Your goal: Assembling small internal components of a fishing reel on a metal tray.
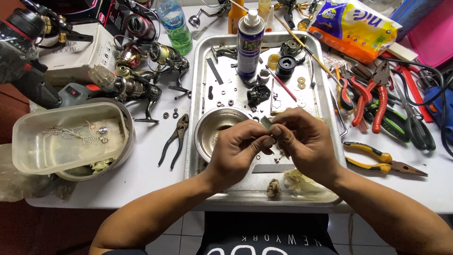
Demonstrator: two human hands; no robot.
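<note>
Left hand (pixel 234 150): curled over the front half of the metal tray (pixel 198 156), fingertips pinched narrow on a small grey metal part (pixel 265 123)
Right hand (pixel 306 141): also over the tray, touching the left hand, its thumb and forefinger closed on the same small part from the other side
Small part: held between both hands above the tray's middle, just right of the steel bowl (pixel 212 127); too small to tell its exact shape
Steel bowl: sits inside the tray at its left side, partly hidden by the left hand
Spray can (pixel 249 45): stands upright in the back of the tray, blue and silver with a white cap
Loose bits: washers, rings and a black reel piece (pixel 258 94) lie scattered on the tray between the can and the hands
Rag scraps (pixel 295 182): crumpled, dirty, on the tray's front edge, just below the right hand
Flat metal strip (pixel 272 168): lies on the tray in front of the hands
Black pliers (pixel 174 139): on the white table just left of the tray
Fishing reels (pixel 141 80): a cluster further left of the tray, toward the back
Plastic tub (pixel 66 141): well left of the tray, with small shiny hooks and chain inside
Red-handled pliers (pixel 370 101): right of the tray
Yellow-handled pliers (pixel 384 160): right of the tray, nearer the front
Tissue pack (pixel 356 28): behind the tray's right corner
</note>
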